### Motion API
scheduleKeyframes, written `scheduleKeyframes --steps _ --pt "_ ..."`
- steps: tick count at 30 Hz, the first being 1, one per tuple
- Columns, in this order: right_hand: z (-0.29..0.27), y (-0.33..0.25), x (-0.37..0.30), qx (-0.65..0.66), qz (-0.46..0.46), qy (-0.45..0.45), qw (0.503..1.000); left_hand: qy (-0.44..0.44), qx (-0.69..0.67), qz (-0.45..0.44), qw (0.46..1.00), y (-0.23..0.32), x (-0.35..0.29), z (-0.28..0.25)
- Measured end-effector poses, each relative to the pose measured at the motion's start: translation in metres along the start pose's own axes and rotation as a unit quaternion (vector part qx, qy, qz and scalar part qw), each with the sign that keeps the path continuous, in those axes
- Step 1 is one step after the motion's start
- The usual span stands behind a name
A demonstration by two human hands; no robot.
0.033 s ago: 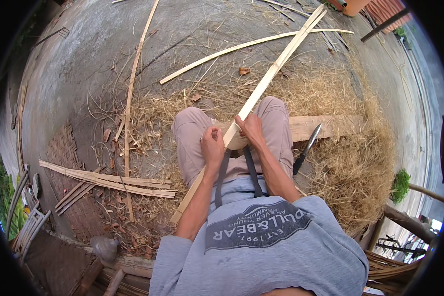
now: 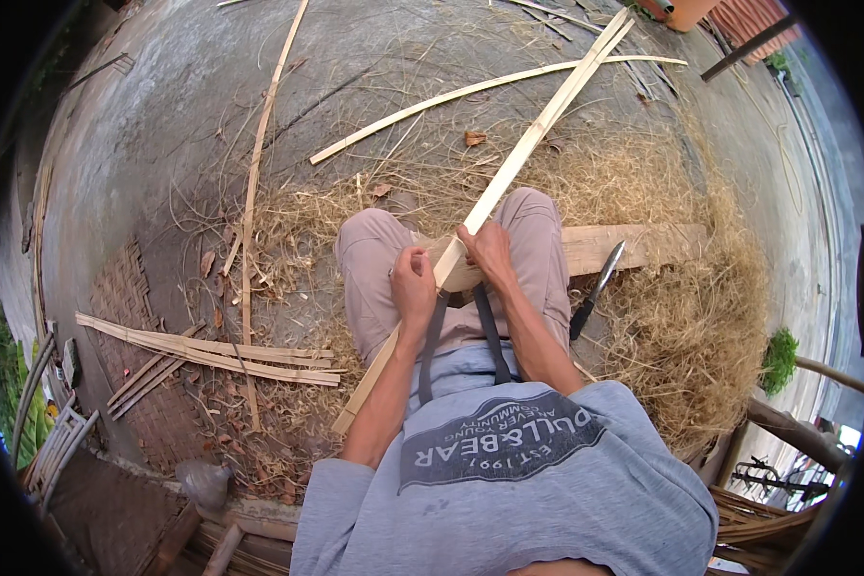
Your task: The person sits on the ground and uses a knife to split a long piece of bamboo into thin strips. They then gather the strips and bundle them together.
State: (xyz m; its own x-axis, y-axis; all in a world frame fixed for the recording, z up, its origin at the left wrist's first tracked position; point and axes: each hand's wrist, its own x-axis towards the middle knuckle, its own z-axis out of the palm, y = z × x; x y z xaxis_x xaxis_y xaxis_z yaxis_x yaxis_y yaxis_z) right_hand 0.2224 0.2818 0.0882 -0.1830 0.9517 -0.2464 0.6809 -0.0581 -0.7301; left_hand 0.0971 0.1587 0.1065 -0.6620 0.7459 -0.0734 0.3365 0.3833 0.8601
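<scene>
A long pale bamboo strip [image 2: 505, 179] slants across my lap from beside my left forearm to the far right, its far end split in two. My right hand [image 2: 490, 252] is closed on it, thumb along its upper face. Against the strip's left edge, my left hand [image 2: 414, 280] has its fingers curled and pinched together; whatever may be in them is hidden. Under the strip, a wooden board [image 2: 634, 245] runs out past my right knee. A knife [image 2: 600, 288] with a dark handle lies by the board, blade pointing away.
Several split bamboo strips [image 2: 206, 352] lie at the left. A curved strip [image 2: 451, 100] rests on the ground ahead, and another long strip [image 2: 259, 158] stretches away at left. Curly shavings [image 2: 682, 346] are heaped at my right. A woven mat [image 2: 139, 326] lies at left.
</scene>
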Motion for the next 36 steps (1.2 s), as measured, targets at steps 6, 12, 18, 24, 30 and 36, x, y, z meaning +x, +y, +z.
scheduleKeyframes --steps 6,12,18,24,30,36 --pt "-0.028 -0.026 0.003 -0.13 0.046 -0.028 0.99 0.017 -0.023 0.092 0.995 0.019 -0.01 -0.007" --pt "-0.034 -0.035 -0.004 -0.143 0.05 -0.014 0.988 0.004 -0.029 0.105 0.994 0.023 -0.013 -0.008" --pt "-0.047 -0.046 0.001 -0.156 0.04 -0.007 0.987 0.028 0.034 0.129 0.991 0.025 -0.01 -0.019" --pt "-0.029 -0.012 0.044 0.105 0.093 0.047 0.989 0.014 0.059 0.113 0.992 0.002 -0.019 -0.059" --pt "-0.028 -0.007 0.06 0.117 0.112 0.003 0.987 0.03 0.072 0.137 0.987 0.001 -0.023 -0.062" --pt "-0.069 -0.044 0.044 0.1 0.061 0.024 0.993 0.046 0.067 0.116 0.99 0.0 -0.027 -0.057"
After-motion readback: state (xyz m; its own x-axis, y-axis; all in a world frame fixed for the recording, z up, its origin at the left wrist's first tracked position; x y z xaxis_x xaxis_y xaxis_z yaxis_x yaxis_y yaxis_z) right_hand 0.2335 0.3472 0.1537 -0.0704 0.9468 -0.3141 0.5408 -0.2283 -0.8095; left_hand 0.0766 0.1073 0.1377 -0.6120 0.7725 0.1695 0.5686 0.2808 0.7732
